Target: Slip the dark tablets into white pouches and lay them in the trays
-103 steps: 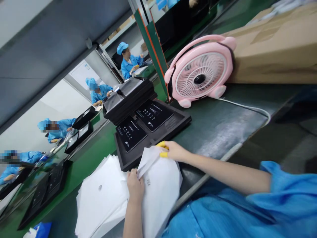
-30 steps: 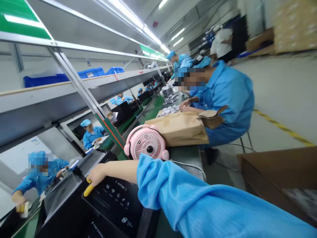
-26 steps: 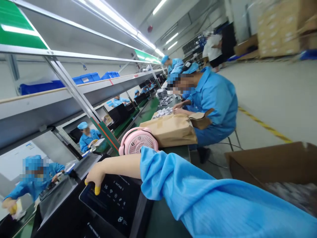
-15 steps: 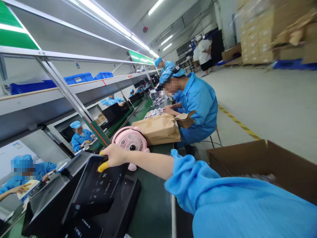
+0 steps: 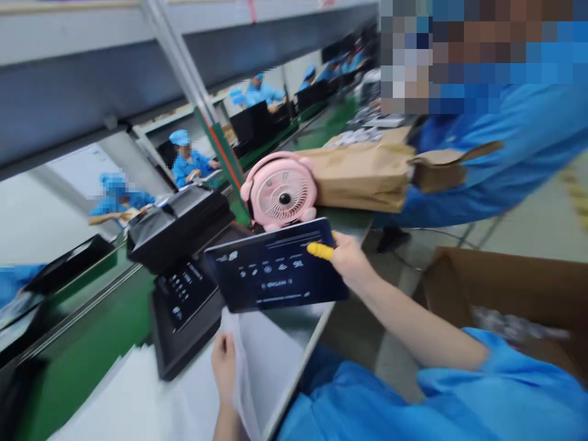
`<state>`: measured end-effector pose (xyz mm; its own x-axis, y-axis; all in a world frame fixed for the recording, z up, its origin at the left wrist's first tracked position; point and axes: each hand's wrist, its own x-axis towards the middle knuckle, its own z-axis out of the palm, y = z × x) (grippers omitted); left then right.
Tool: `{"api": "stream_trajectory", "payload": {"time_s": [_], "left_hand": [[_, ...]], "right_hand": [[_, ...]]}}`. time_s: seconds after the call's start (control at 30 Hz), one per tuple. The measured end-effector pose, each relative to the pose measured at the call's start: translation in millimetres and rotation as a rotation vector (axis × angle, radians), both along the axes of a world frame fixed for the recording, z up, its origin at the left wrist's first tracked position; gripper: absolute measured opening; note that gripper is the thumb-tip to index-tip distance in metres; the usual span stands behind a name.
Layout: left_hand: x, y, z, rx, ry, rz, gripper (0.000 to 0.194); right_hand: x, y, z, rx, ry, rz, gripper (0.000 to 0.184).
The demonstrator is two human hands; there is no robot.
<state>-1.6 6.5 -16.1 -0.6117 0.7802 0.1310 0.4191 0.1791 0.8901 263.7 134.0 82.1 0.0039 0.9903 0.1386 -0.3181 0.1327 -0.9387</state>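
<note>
My right hand (image 5: 346, 260), yellow covers on its fingers, grips a dark tablet (image 5: 280, 269) by its right end. The tablet is raised and tilted, its white icons and print facing me upside down. Below it, my left hand (image 5: 224, 367) pinches the edge of a thin white sleeve (image 5: 266, 361), whose upper end gapes near the tablet's lower left corner. Whether the two touch, I cannot tell. One more tablet (image 5: 184, 291) lies in the black tray (image 5: 158, 346) at left. A pile of white sleeves (image 5: 124, 398) spreads to the left of my left hand.
A stack of black trays (image 5: 184, 226) stands behind the tray. Beyond the tablet are a pink fan (image 5: 285, 193) and a brown paper bag (image 5: 362, 177). A cardboard box (image 5: 500, 275) is at right. A co-worker's blue sleeve (image 5: 514, 147) reaches in at upper right.
Both hands were on the white sleeve earliest. My right hand then took the tablet from the tray and brought it toward me. The view has swung back down, and my left hand shows again.
</note>
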Motion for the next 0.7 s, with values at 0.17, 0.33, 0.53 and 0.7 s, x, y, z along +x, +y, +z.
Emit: {"api": "stream_trajectory", "payload": {"time_s": [0.17,0.33,0.53,0.7], "left_hand": [[13.2,3.8,10.9,0.022,-0.05,0.03,0.033],[24.7,4.3,-3.2,-0.096,0.081,0.004,0.019],[27.1,2.5,3.2,-0.125,0.015,0.02,0.019],[26.7,0.5,5.9,-0.163,0.04,0.043,0.022]], "right_hand": [[-0.6,0.5,-10.0,0.04,-0.064,-0.041,0.045],[-1.2,-14.1,-9.5,0.036,-0.098,-0.024,0.042],[-6.5,-30.6,-5.4,-0.011,-0.194,-0.031,0.042],[-12.1,-34.5,-6.8,-0.047,-0.278,-0.036,0.049]]}}
